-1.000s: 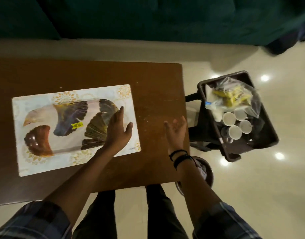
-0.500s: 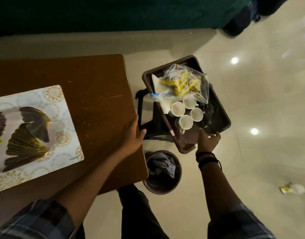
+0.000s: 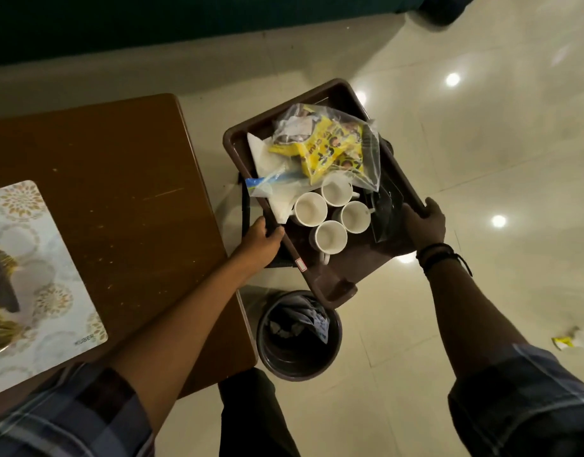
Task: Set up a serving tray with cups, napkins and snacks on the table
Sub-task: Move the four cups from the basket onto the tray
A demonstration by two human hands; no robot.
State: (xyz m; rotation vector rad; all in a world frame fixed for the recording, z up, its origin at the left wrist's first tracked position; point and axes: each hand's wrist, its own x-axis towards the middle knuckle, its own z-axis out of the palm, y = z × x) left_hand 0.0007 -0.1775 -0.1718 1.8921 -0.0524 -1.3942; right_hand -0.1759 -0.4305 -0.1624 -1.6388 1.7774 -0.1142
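Observation:
A dark brown serving tray point(image 3: 341, 280) sits on a dark stool to the right of the wooden table point(image 3: 119, 192). It carries several white cups point(image 3: 330, 238), white napkins point(image 3: 267, 159) and a clear bag of yellow snack packets point(image 3: 330, 146). My left hand point(image 3: 262, 237) grips the tray's left rim. My right hand point(image 3: 424, 222) grips its right rim. A patterned placemat point(image 3: 53, 285) lies on the table at the left.
A round dark waste bin point(image 3: 298, 334) with crumpled paper stands on the floor just below the tray, by the table's corner. A scrap of litter point(image 3: 572, 339) lies on the glossy tiled floor at right. A dark green sofa runs along the top.
My view has swung right from the placemat to the tray. My left hand left the table edge for the tray's left rim; my right hand moved up to the right rim.

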